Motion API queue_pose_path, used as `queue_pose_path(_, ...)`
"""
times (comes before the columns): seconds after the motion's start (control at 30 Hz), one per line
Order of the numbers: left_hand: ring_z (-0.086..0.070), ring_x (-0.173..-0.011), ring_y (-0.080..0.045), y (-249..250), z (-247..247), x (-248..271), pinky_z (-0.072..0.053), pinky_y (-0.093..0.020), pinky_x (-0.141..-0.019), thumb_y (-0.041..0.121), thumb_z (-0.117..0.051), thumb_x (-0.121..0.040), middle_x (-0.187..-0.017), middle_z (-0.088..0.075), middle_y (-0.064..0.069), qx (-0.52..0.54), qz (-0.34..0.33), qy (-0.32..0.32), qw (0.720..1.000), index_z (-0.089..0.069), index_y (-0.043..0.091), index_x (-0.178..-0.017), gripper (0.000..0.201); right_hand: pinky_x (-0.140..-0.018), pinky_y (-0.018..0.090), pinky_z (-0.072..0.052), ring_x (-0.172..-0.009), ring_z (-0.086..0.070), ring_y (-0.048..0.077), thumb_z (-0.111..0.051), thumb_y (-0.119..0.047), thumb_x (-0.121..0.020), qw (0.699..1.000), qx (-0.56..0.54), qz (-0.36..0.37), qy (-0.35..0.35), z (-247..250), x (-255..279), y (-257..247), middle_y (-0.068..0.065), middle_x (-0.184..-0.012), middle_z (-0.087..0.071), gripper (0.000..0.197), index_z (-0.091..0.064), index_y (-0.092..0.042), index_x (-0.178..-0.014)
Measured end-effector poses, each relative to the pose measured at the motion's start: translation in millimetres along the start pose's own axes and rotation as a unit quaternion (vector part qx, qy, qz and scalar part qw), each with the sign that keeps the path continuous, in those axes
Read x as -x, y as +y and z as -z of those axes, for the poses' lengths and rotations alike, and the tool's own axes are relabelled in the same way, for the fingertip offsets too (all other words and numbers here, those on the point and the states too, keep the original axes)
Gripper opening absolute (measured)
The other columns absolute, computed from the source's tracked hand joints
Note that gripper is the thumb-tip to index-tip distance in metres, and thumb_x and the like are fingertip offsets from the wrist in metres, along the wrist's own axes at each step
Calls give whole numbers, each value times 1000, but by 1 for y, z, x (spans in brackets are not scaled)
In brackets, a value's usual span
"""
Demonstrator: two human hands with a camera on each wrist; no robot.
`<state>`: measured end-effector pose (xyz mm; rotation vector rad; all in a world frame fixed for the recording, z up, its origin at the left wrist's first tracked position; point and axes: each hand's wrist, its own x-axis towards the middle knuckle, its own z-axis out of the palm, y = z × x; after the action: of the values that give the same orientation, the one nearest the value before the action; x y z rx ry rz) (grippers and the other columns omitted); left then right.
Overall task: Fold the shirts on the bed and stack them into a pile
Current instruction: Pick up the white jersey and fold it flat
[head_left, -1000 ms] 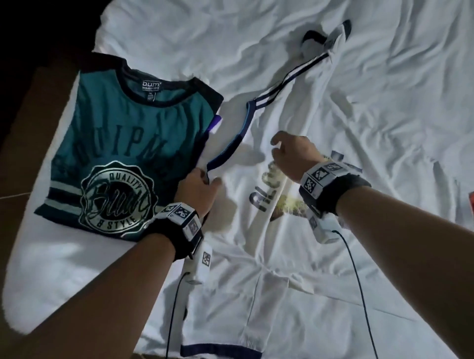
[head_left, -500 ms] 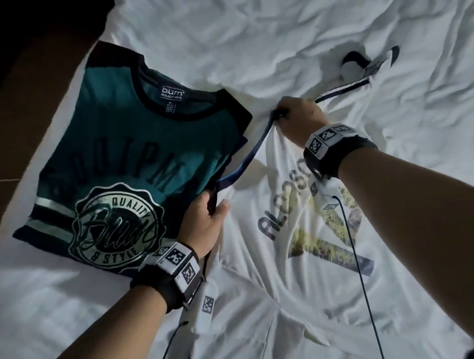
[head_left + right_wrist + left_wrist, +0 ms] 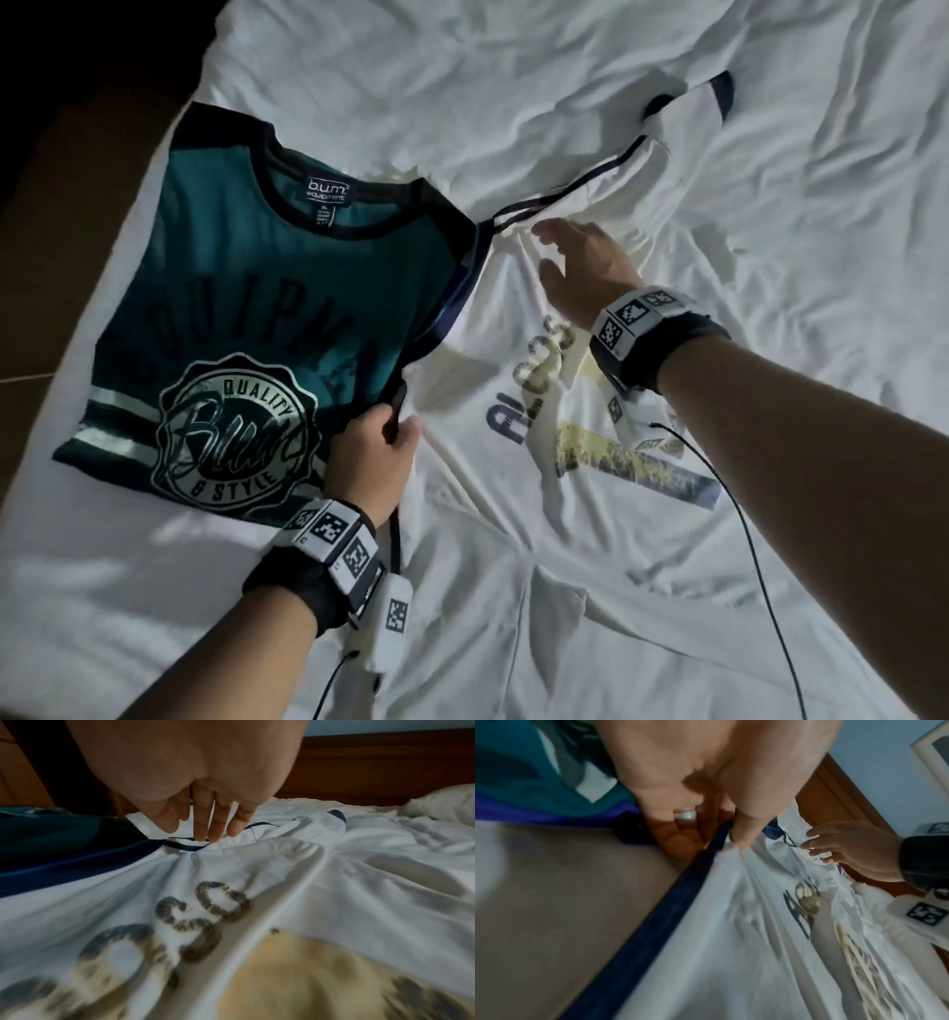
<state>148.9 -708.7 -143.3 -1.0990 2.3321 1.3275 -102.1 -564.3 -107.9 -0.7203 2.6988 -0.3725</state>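
On the bed (image 3: 565, 77), the white shirt (image 3: 513, 539) lay spread beside the folded teal shirt (image 3: 267, 308). Left hand (image 3: 372, 460) still pinched its navy trim; right hand (image 3: 585, 267) had released, fingers (image 3: 214, 821) spread, so smoothing likely came next.

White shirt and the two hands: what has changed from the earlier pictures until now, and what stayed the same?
The right hand, which half a second ago gripped the navy-trimmed shoulder edge of the white shirt, has let go; its fingers are now spread above the fabric. Before that it had drawn this edge up and away, spreading the shirt. The left hand still pinches the navy trim. The folded teal shirt lies as before.
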Motion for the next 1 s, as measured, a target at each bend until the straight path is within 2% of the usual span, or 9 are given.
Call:
queue_pose_path(0.1, -57, -65, -23, -3, 1, 17, -38, -32, -59, 52, -72, -83, -65, -60, 2, -44, 16, -79, 996, -55, 16, -68, 43, -102, 40, -44, -121, -52, 24, -49, -13, -94, 1000, -19, -13, 0, 4, 47, 5, 4, -132, -60, 40, -56, -15, -132)
queue_pose_path(0.2, -67, -78, -20, -12, 5, 26, -48, -30, -65, 38, -81, -79, -77, -69, 3, -62, 24, -152, 986, -66, 15, -80, 27, -98, 40, -47, -117, -55, 25, -50, -14, -95, 999, -32, -24, 1, -1, 103, 16, 6, -131, -60, 35, -60, -14, -129)
queue_pose_path(0.3, -65, -86, -33, -21, 5, 38, -44, -32, -67, 30, -67, -86, -81, -66, -10, -109, 26, -49, 993, -66, 8, -87, 22, -94, 38, -48, -114, -57, 30, -54, -11, -92, 998, -46, -44, 9, -14, 165, 34, 8, -126, -62, 31, -65, -11, -121)
queue_pose_path(0.4, -61, -100, -40, -17, -4, 61, -48, -43, -78, 21, -62, -91, -109, -67, -21, -160, 18, 53, 986, -64, 10, -111, 23, -80, 30, -48, -104, -59, 29, -58, -6, -87, 996, -49, -71, 5, -30, 237, 55, 7, -113, -65, 24, -71, -10, -107)
queue_pose_path(0.53, -57, -100, -43, -6, -33, 96, -49, -50, -80, 12, -70, -75, -112, -58, -21, -274, -168, 97, 942, -59, 7, -115, 42, -82, 45, -54, -98, -60, 34, -48, -22, -73, 996, -42, -74, -34, -54, 337, 92, 9, -110, -64, 38, -69, -12, -103)
queue_pose_path(0.6, -59, -101, -42, 3, -59, 111, -51, -50, -80, 26, -68, -76, -117, -59, -19, -322, -275, 31, 905, -59, 6, -122, 51, -98, 45, -46, -122, -49, 30, -46, -32, -77, 989, 14, -124, -82, -56, 378, 114, 7, -139, -51, 52, -59, -21, -127)
queue_pose_path(0.7, -51, -120, -39, 21, -98, 129, -48, -51, -92, 49, -49, -84, -141, -49, -13, -397, -316, -86, 857, -48, 15, -140, 66, -115, 47, -24, -149, -12, 22, -33, -50, -98, 958, 61, -251, -122, -53, 434, 164, 1, -166, 1, 63, -11, -37, -155)
queue_pose_path(0.83, -52, -116, -40, 46, -133, 148, -45, -50, -92, 62, -45, -90, -138, -46, -10, -497, -224, -112, 831, -43, 22, -139, 64, -93, 46, -46, -121, -46, 30, -27, -55, -91, 930, 63, -338, -132, -36, 479, 218, 1, -139, -43, 47, -51, -32, -123)
queue_pose_path(1.0, -50, -117, -36, 79, -175, 157, -45, -48, -91, 61, -46, -89, -137, -41, -10, -507, -303, -97, 801, -43, 19, -136, 62, -98, 49, -43, -129, -43, 33, -33, -54, -96, 962, 113, -234, -86, -15, 464, 260, 8, -152, -35, 56, -42, -24, -142)
